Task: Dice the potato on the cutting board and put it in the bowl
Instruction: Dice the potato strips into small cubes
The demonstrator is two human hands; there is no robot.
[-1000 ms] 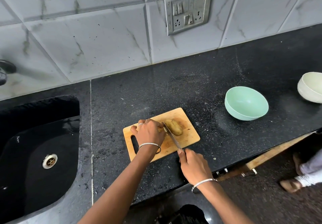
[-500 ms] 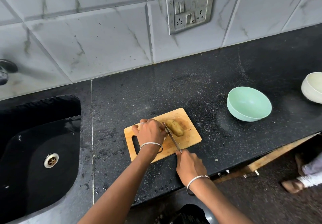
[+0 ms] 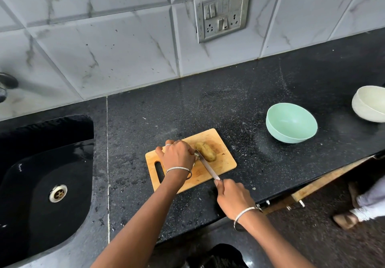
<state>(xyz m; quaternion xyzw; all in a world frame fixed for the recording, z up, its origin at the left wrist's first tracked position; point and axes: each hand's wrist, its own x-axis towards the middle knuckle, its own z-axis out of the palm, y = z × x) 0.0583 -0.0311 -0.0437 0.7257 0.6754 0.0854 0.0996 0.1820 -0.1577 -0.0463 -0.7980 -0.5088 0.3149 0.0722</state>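
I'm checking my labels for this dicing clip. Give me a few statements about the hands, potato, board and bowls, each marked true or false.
1. The right hand grips the knife. True.
2. The mint-green bowl holds potato pieces. False: it is empty.
3. The left hand holds the potato on the cutting board. True.
4. The cutting board lies in the sink. False: it lies on the black counter, right of the sink.

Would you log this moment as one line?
step: slicing | left hand: holds potato | right hand: holds knife | green bowl: empty
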